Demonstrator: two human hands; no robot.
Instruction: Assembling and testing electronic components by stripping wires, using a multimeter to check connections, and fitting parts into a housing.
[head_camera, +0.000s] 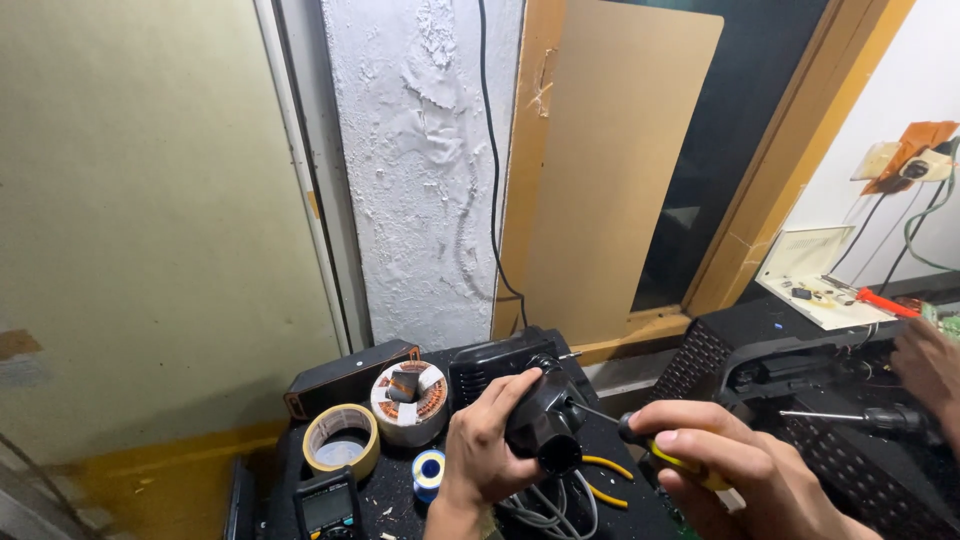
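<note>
Left grip clamps the black motor housing; right grip drives the yellow-handled screwdriver. I'd judge it rigid, hefty, smooth; hold mid-body.

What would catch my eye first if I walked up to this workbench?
At bottom centre, the left hand grips a small black motor housing while the right hand drives a yellow-handled screwdriver into it. To the left lie a copper-wound stator and a roll of masking tape. Another person's hand shows at far right.
</note>
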